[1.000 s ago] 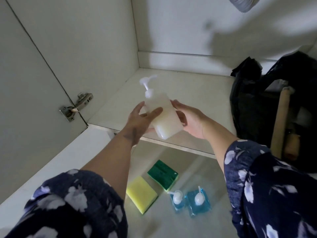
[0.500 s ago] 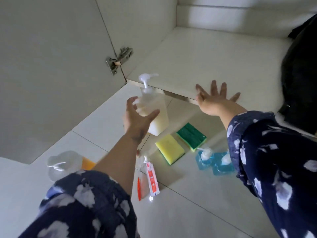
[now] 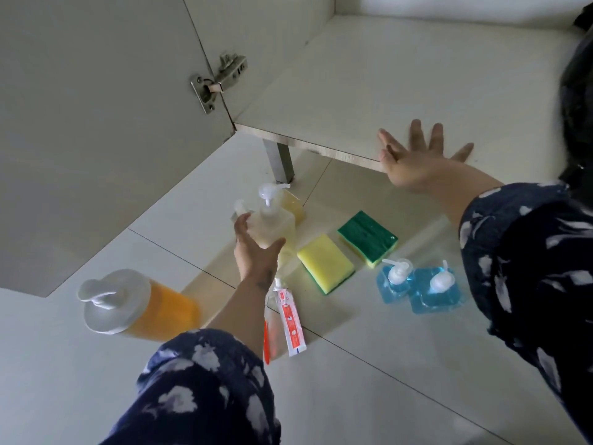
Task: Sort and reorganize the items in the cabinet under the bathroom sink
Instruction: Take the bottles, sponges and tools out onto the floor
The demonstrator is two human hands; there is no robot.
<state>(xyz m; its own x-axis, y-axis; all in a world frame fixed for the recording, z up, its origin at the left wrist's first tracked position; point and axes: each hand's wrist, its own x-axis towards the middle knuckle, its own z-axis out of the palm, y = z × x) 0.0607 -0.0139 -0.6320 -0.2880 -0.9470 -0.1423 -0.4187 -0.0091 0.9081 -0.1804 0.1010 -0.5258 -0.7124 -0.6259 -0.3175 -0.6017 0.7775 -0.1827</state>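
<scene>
My left hand (image 3: 253, 252) grips a clear pump bottle (image 3: 274, 224) of pale liquid low over the floor tiles, close to a yellowish bottle (image 3: 292, 205) that stands by the cabinet leg. My right hand (image 3: 414, 162) is spread open, palm down, on the front edge of the cabinet floor (image 3: 385, 88). On the tiles lie a yellow sponge (image 3: 325, 263), a green-topped sponge (image 3: 367, 237), two blue pump bottles (image 3: 420, 289) and a toothpaste tube (image 3: 290, 319). An orange pump bottle (image 3: 138, 305) stands near my left sleeve.
The cabinet door (image 3: 96, 123) hangs open at the left on a metal hinge (image 3: 218, 81). A black bag (image 3: 577, 107) fills the right side of the cabinet. A metal cabinet leg (image 3: 280, 162) stands under the shelf's front edge.
My right hand let go of the clear pump bottle and spread out on the cabinet edge. My left hand carried the bottle out of the cabinet and down toward the floor.
</scene>
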